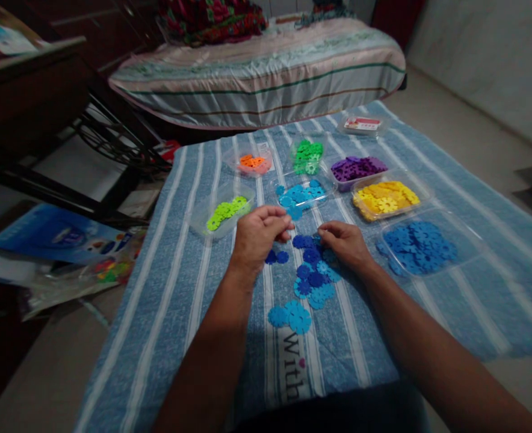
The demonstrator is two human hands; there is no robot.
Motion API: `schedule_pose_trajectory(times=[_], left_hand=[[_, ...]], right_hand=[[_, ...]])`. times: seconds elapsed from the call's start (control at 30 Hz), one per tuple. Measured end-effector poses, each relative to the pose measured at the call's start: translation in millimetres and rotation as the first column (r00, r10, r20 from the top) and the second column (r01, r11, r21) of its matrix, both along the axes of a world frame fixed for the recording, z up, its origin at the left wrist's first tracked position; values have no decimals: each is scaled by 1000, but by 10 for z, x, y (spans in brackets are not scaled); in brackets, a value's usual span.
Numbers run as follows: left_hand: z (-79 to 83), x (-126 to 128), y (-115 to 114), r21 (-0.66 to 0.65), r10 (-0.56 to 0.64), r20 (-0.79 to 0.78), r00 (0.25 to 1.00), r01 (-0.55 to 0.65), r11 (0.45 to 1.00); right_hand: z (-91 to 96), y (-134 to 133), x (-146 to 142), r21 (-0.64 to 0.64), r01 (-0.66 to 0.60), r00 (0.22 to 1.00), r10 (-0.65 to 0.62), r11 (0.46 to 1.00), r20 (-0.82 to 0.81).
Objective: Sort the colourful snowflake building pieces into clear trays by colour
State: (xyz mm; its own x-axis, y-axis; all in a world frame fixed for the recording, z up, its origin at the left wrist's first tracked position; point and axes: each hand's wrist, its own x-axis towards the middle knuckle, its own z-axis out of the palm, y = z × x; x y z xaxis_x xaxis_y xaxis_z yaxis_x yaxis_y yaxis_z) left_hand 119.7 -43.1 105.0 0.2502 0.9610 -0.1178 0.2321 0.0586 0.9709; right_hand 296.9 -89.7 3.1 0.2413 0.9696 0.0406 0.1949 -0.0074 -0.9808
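Note:
At the front of the light-blue tub, my left hand (262, 236) is closed, with a light-blue notched plastic disc (295, 213) at its thumb and fingertips. My right hand (346, 243) has thumb and forefinger pinched together over the upper right of a mixed pile of dark and light blue discs (313, 273); whatever sits in that pinch is too small to make out. Two dark blue discs (277, 257) lie beside my left wrist. Closer to me, light-blue discs (296, 317) rest on the striped cloth (221, 337). Behind my hands stands a clear tub (333, 191) of light-blue discs.
Clear tubs hold lime discs (225, 211), orange discs (253, 163), green discs (309, 155), purple discs (356, 168), yellow discs (386, 198) and blue discs (422, 246). A lidded box (362, 124) sits at the far right corner. Beyond is a bed (257, 84); a chair (112, 132) stands left.

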Motion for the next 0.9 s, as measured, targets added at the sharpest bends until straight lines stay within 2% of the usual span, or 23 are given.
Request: schedule_pose_trajectory(times=[0.07, 0.17, 0.27, 0.37, 0.47, 0.57, 0.63, 0.77, 0.9], left_hand=[[17, 55, 63, 28, 91, 51, 995, -92, 995], [-22, 13, 1, 41, 56, -48, 997, -54, 998], [-109, -170, -203, -32, -161, -228, 960, 158, 987], [-185, -412, -417, -156, -397, -360, 844, 366, 918], [-203, -615, -578, -231, -507, -496, 706, 455, 860], [-177, -736, -703, -221, -484, -665, 568, 470, 855], [-171, -781, -775, -194, -457, -724, 516, 483, 854], [-229, -809, -870, -161, -452, -747, 487, 528, 834], [-281, -785, -871, -156, -455, -735, 503, 527, 835]], right_hand=[[-5, 1, 2, -3, 2, 1000, -2, 1000, -2], [-15, 4, 7, 3, -3, 1000, 3, 1000, -2], [-15, 4, 10, 2, -6, 1000, 6, 1000, -2], [-7, 0, 10, -1, -3, 1000, 3, 1000, 6], [-3, -4, 12, -2, -3, 1000, 3, 1000, 11], [-7, -5, 15, -1, 0, 1000, 0, 1000, 13], [-11, -6, 18, 3, -3, 1000, 3, 1000, 13], [-16, -7, 20, 7, 2, 1000, -2, 1000, 9], [-10, -7, 10, 0, 0, 1000, 0, 1000, -5]])
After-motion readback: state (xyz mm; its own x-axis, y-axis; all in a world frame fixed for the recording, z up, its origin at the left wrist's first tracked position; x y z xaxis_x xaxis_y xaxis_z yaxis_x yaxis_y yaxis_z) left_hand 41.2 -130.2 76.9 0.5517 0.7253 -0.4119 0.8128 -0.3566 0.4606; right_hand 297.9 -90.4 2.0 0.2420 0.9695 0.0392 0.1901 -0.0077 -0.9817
